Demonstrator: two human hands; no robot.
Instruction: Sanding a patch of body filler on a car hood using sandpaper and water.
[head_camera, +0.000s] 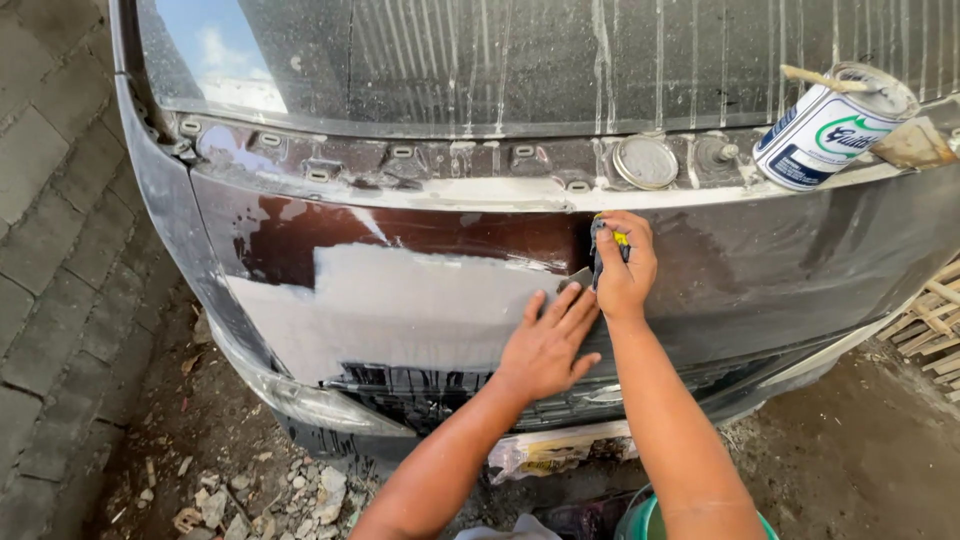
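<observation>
Outdoor yard in daylight

Grey paving bricks (45, 200) run along the left; bare dirt ground (860, 440) with scattered rubble (300, 495) lies below, and bamboo slats (935, 330) show at right.

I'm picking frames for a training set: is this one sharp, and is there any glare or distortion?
Head view: even daylight, hands and grey patch sharp; sky reflects in the windshield; wide lens bows the car's left edge; the can is sharp too.
</observation>
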